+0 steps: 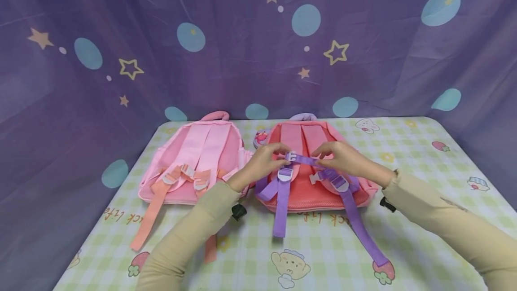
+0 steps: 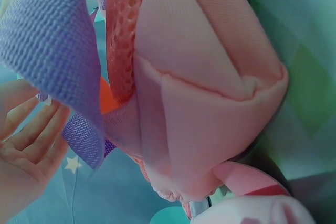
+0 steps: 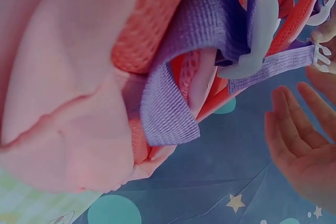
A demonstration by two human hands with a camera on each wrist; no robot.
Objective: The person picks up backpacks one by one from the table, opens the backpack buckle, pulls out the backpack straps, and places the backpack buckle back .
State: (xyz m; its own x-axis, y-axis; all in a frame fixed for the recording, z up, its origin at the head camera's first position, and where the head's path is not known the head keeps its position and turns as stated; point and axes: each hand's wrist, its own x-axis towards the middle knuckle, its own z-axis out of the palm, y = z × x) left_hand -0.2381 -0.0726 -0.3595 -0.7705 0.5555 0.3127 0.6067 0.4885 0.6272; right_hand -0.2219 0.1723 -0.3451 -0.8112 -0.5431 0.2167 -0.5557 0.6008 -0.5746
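Over the coral-and-pink backpack [image 1: 307, 192], a short purple webbing strap [image 1: 304, 160] with a white plastic buckle [image 1: 291, 156] is held up between both hands. My left hand [image 1: 264, 160] pinches the buckle with thumb and forefinger. At the strap's other side, my right hand [image 1: 343, 160] pinches the webbing. In the right wrist view, several fingers of the right hand [image 3: 304, 150] stand loosely extended. Below it lies a second white buckle [image 1: 315, 178] on the right shoulder strap. White adjusters [image 1: 285, 174] sit on the purple straps, whose loose tails [image 1: 365, 232] hang onto the table.
A light pink backpack [image 1: 194, 156] with orange straps [image 1: 151, 214] lies to the left, close beside the coral one. A round printed charm [image 1: 260, 137] sits between them. The green checked tablecloth [image 1: 335, 259] covers the table. Behind it hangs a purple star-patterned curtain [image 1: 242, 75].
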